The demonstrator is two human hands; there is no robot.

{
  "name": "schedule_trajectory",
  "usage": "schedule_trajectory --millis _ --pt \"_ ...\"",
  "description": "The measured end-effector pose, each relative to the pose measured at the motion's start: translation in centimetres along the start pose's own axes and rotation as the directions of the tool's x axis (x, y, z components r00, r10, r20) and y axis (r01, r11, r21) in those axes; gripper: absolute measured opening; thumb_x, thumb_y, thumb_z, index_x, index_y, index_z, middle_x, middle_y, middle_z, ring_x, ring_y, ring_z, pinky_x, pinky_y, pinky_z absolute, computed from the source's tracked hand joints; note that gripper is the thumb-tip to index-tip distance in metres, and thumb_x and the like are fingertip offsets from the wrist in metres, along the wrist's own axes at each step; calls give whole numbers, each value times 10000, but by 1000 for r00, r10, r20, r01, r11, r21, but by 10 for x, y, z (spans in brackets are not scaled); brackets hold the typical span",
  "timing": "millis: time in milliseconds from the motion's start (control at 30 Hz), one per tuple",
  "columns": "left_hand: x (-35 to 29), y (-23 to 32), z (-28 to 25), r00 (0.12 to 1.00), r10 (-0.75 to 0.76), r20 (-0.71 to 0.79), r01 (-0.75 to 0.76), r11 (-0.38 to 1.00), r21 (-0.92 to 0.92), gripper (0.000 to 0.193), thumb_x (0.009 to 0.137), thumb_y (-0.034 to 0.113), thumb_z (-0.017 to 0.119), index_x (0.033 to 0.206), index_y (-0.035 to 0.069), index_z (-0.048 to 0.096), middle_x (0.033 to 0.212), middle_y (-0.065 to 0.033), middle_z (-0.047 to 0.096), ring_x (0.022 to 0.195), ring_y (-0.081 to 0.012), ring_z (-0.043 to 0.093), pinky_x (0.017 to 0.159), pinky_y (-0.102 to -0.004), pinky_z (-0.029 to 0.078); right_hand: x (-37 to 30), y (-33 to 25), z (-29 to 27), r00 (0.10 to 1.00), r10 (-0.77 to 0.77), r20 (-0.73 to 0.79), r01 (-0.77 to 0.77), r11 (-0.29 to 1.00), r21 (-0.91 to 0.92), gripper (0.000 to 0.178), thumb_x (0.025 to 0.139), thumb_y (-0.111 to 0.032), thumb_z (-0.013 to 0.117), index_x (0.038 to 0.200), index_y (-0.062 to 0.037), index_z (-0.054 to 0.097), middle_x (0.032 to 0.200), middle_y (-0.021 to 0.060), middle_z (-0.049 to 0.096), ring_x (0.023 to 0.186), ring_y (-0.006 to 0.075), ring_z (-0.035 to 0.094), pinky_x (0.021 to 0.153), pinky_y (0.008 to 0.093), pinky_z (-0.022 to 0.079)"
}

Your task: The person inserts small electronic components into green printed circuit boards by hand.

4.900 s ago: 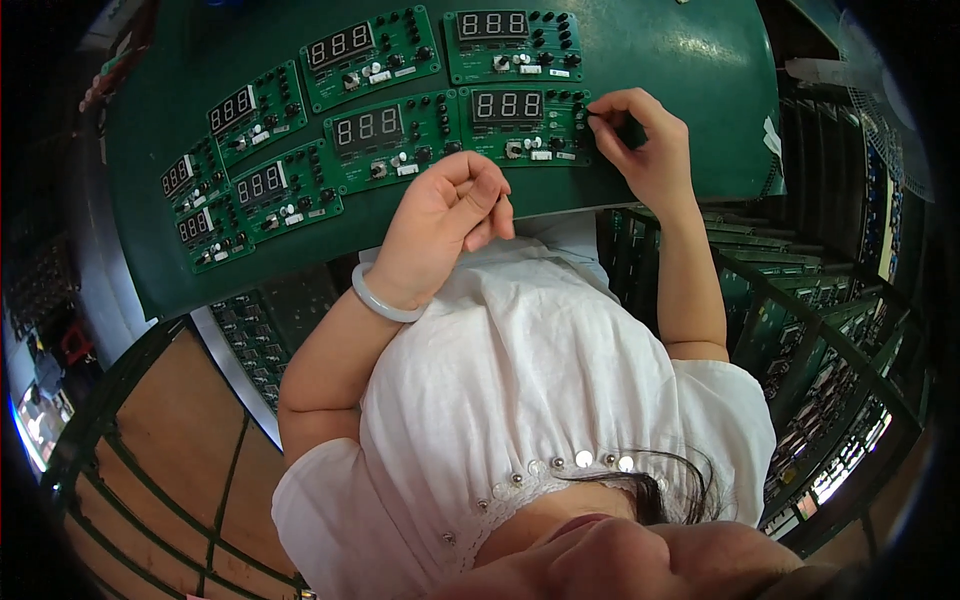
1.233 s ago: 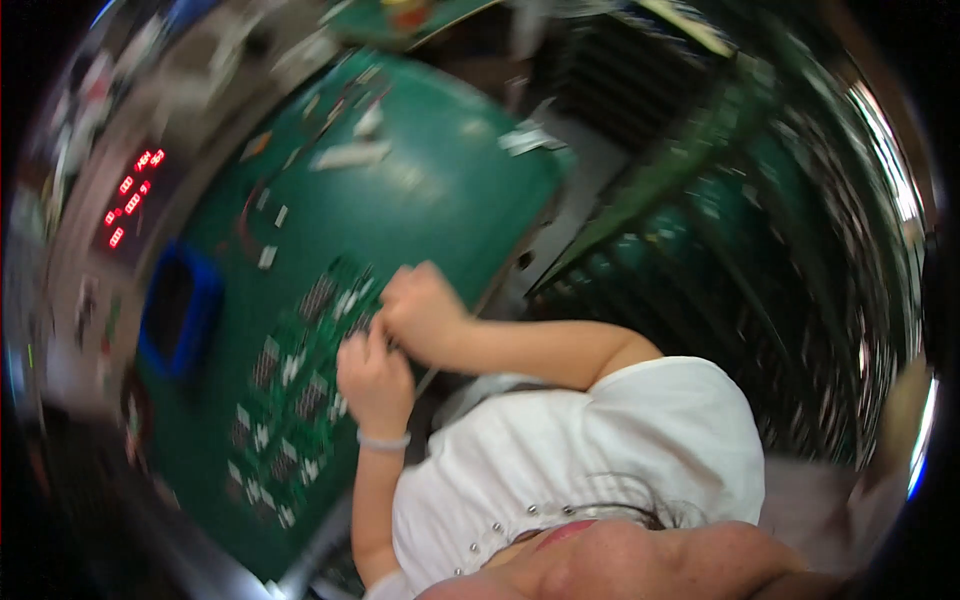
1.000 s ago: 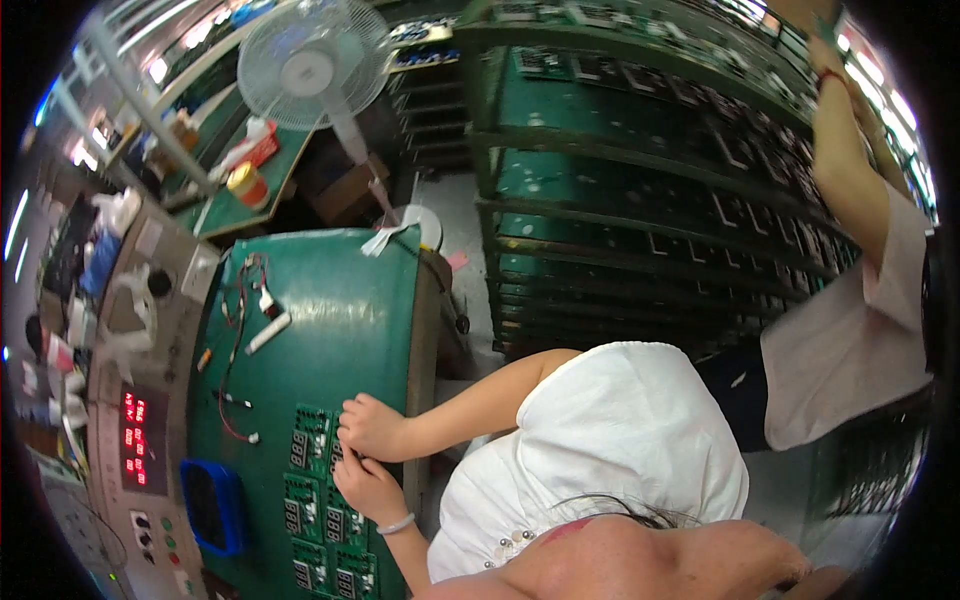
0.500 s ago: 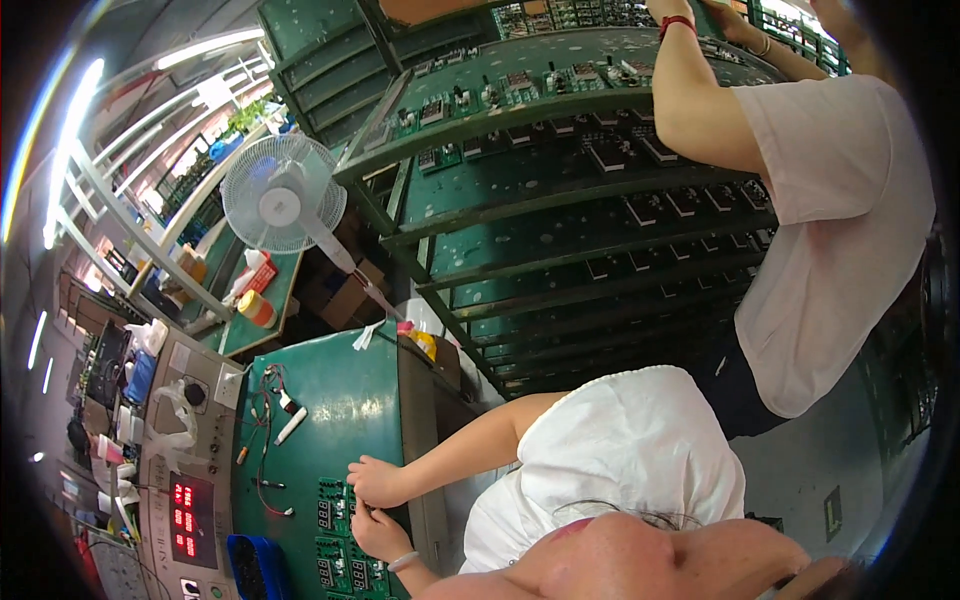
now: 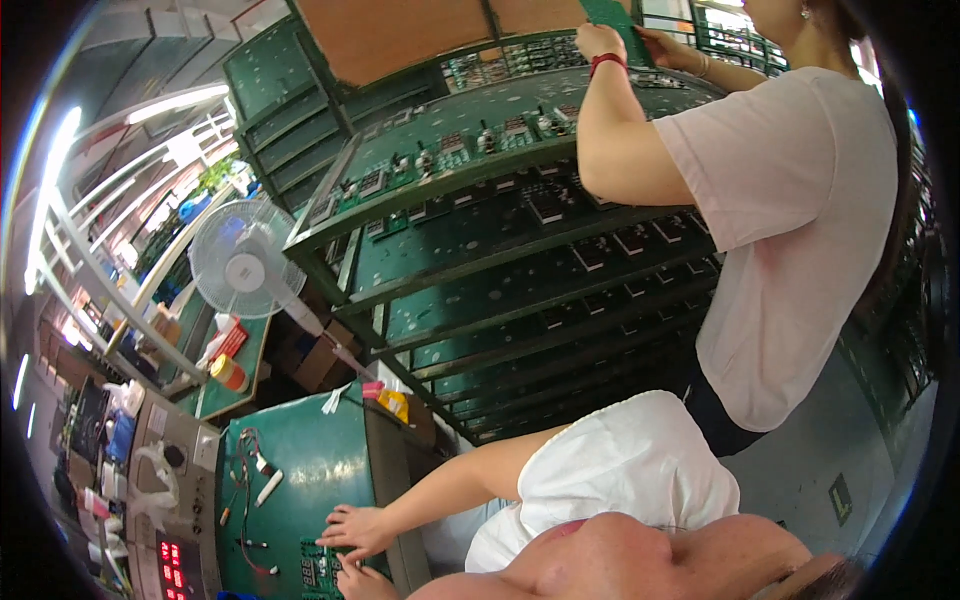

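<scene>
On the green mat of the bench lies a green circuit board with several white-edged digit displays. My right hand reaches over it from the white sleeve, fingers spread out along the board's upper edge and nothing gripped in them. Close below, my left hand has its fingers bent at the board's near side and appears to hold that edge. The frame's lower rim cuts off part of this hand and of the board.
A cable bundle and a white stick-like piece lie on the mat. Beyond stands a meter box with red digits. A white fan and a rack of boards stand alongside. A co-worker holds a green board.
My right hand has gone from curled to spread fingers. The view has shifted, so bench and hands sit lower and farther left. The co-worker's green board shows more fully.
</scene>
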State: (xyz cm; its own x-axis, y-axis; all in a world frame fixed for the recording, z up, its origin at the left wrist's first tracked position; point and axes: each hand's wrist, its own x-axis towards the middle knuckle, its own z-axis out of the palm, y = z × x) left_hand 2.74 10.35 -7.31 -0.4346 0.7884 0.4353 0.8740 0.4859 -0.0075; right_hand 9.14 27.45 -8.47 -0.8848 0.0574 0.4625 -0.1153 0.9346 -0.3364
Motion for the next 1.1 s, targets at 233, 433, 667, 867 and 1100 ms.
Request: schedule_trajectory --millis 233,433,667,867,1100 --pt "-1 11 -7 998 -54 -17 55 998 34 428 895 230 602 1302 96 609 894 -161 642 819 -328 628 721 -419 508 -4 19 30 986 -15 -167 21 999 31 562 953 -466 485 1386 -112 536 1317 164 546 1248 379 433 1071 548 277" --pt "3 -8 33 997 6 -73 12 971 237 396 892 248 598 1254 95 645 846 -129 651 746 -291 635 666 -408 514 0 8 18 993 -57 -107 26 963 -267 500 965 -508 501 1288 -143 612 1270 115 599 1209 360 505 983 565 377" --pt "-2 -6 30 988 88 -125 -63 979 195 395 894 249 597 1251 86 644 852 -127 655 752 -289 639 666 -401 516 1 -1 9 994 -50 -95 20 956 -294 461 969 -505 481 1295 -213 625 1284 111 598 1213 366 507 982 574 385" --pt "-2 -1 29 987 97 -127 -68 973 219 395 895 249 595 1248 78 643 857 -124 659 758 -288 642 666 -396 518 -5 -9 -4 993 -94 -70 75 968 -239 437 973 -503 464 1302 -274 636 1296 107 598 1216 371 508 981 581 393" --pt "-3 -4 22 994 12 -112 10 981 194 395 896 250 594 1244 68 642 863 -122 663 764 -286 645 667 -389 521 -8 0 -4 998 -46 -44 42 996 -73 489 934 -483 498 1337 -225 595 1322 140 547 1260 367 438 1043 554 302"
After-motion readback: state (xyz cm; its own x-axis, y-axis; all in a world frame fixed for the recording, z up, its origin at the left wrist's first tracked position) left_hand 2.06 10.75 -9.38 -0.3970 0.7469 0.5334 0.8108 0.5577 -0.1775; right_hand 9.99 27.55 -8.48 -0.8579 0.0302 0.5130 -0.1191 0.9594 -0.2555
